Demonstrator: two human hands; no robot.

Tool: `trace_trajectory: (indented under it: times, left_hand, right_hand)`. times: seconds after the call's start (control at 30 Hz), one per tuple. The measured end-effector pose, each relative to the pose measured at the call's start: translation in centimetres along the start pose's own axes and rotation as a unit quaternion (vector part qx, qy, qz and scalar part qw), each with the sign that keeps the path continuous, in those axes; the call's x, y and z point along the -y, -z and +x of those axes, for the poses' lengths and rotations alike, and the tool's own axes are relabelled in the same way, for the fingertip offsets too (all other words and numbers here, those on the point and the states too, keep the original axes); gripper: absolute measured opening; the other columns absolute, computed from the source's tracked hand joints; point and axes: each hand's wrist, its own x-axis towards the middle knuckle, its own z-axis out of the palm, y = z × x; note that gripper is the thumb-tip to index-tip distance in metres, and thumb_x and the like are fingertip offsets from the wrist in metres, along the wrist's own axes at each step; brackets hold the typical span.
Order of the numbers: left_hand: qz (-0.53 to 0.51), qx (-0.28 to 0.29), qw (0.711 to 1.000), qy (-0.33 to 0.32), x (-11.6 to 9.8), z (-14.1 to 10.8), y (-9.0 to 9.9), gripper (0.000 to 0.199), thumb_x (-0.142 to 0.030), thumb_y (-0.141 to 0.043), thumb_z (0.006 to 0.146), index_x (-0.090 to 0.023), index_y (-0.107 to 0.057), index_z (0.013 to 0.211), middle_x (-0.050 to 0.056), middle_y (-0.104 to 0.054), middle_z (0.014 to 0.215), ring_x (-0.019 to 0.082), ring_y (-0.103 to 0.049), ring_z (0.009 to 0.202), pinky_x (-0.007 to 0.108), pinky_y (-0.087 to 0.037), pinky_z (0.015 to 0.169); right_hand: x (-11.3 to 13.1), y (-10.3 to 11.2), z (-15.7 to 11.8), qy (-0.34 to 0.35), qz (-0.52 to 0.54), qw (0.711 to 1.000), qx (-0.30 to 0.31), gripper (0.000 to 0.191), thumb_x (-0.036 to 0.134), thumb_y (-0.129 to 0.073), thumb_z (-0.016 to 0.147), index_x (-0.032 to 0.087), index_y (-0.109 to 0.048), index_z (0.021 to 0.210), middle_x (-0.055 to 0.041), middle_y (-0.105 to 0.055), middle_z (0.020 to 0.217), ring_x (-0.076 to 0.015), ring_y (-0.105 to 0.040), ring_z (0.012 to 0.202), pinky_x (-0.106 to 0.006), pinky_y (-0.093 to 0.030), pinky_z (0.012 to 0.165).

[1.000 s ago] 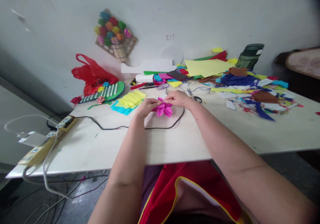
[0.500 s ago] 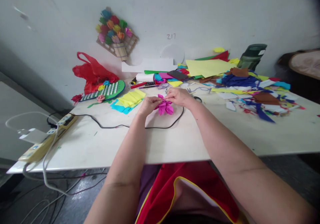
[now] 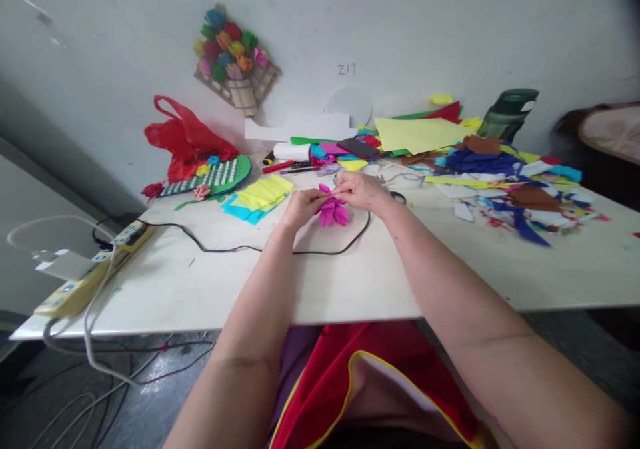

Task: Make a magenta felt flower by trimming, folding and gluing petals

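Observation:
A magenta paper flower (image 3: 333,213) with pointed petals is held between my two hands, a little above the white table (image 3: 350,289). From the left, my left hand (image 3: 305,207) pinches it near its middle. On the other side my right hand (image 3: 358,191) has thumb and forefinger closed on the flower's centre. The fingertips almost meet and cover part of the petals. Beside my right hand lie dark scissor handles (image 3: 398,197). A black cable (image 3: 325,253) curves across the table in front of the flower.
Yellow paper sheets (image 3: 265,192) overlap blue ones to the left. Behind them lie a green decorated board (image 3: 225,177) and a red plastic bag (image 3: 183,135). Coloured scraps (image 3: 480,162) pile up at right, before a green bottle (image 3: 507,115). A power strip (image 3: 95,272) occupies the left edge.
The whole view has shifted slightly. Both hands keep their pinch on the magenta flower, with hardly any change in their pose.

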Motion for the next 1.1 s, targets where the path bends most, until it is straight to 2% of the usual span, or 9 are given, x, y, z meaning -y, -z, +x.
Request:
trace_trajectory:
  times: [0.1,0.3,0.57,0.83,1.1]
  left_hand:
    - [0.004,0.003,1.0,-0.005,-0.2,0.0,0.0,0.028,-0.039,-0.063,0.077,-0.016,-0.075,0.086,0.005,-0.072,0.079,0.014,-0.061,0.07,0.023,-0.045,0.068]
    - [-0.008,0.014,1.0,0.01,-0.3,0.1,-0.1,0.031,-0.044,-0.064,0.076,-0.016,-0.075,0.083,0.004,-0.071,0.076,0.014,-0.059,0.067,0.023,-0.044,0.065]
    - [-0.042,0.022,0.997,0.053,-0.4,0.0,-0.3,0.035,-0.048,-0.067,0.072,-0.014,-0.073,0.078,0.0,-0.062,0.063,0.01,-0.048,0.057,0.022,-0.037,0.055]
    - [-0.121,0.042,0.984,0.12,-1.8,-0.4,0.1,0.041,-0.053,-0.071,0.066,-0.013,-0.068,0.072,-0.003,-0.049,0.05,0.006,-0.037,0.047,0.022,-0.029,0.047]
    - [-0.238,0.045,0.964,0.111,-1.0,-0.5,0.6,0.047,-0.054,-0.078,0.057,-0.012,-0.066,0.074,-0.001,-0.055,0.056,0.005,-0.04,0.046,0.021,-0.03,0.046]
  right_hand:
    - [-0.1,0.2,0.1,-0.008,0.003,1.0,0.006,0.02,0.03,-0.059,0.083,0.024,-0.077,0.089,-0.003,-0.068,0.094,-0.0165,-0.06,0.082,-0.026,-0.038,0.063]
    - [-0.2,0.2,0.2,-0.014,-0.001,0.999,0.029,0.02,0.03,-0.059,0.084,0.024,-0.077,0.091,-0.0041,-0.068,0.092,-0.0171,-0.059,0.084,-0.026,-0.038,0.065]
    - [0.0,0.5,0.0,-0.001,-0.046,0.998,0.04,0.023,0.032,-0.056,0.086,0.026,-0.077,0.094,-0.0036,-0.068,0.097,-0.017,-0.058,0.084,-0.027,-0.035,0.063]
    - [1.0,1.1,-0.1,0.021,-0.064,0.997,0.02,0.024,0.029,-0.054,0.087,0.022,-0.076,0.092,-0.0043,-0.068,0.103,-0.016,-0.058,0.082,-0.027,-0.032,0.061]
    - [2.0,1.3,-0.2,0.033,-0.07,0.997,0.003,0.024,0.031,-0.052,0.088,0.023,-0.075,0.089,-0.0041,-0.067,0.104,-0.0159,-0.057,0.081,-0.027,-0.031,0.061]
